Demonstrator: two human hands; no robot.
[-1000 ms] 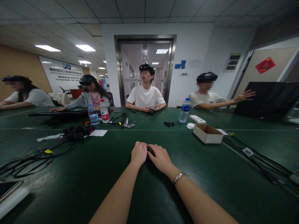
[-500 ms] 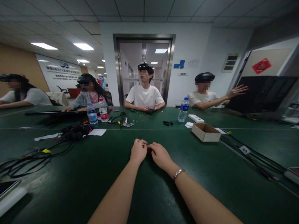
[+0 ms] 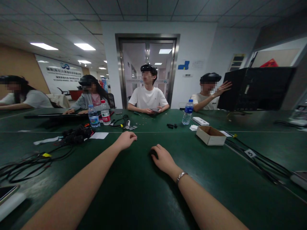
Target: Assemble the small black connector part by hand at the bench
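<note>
My left hand (image 3: 126, 140) is over the green table, its fingers curled and pressed together. Whatever may be in them is hidden. Just beyond it lie small grey metal pieces (image 3: 131, 127) and a silver cylindrical piece (image 3: 128, 123). To the right, my right hand (image 3: 163, 158) rests low on the tabletop, with a bracelet at the wrist. Its fingers and thumb curve round a small dark rounded object (image 3: 153, 153), whose kind I cannot make out. A wide gap separates the two hands.
Two bottles (image 3: 105, 113) stand at the left and a third bottle (image 3: 187, 112) at the right. An open box (image 3: 210, 135) sits near cables (image 3: 257, 159). More cables (image 3: 31, 166) lie left. Several people sit opposite; one person's hand touches a black monitor (image 3: 259, 89).
My left hand has moved away from my right, forward and leftward. The right hand stays nearly in place, and the dark object shows more. Across the table, the monitor has turned and shifted left.
</note>
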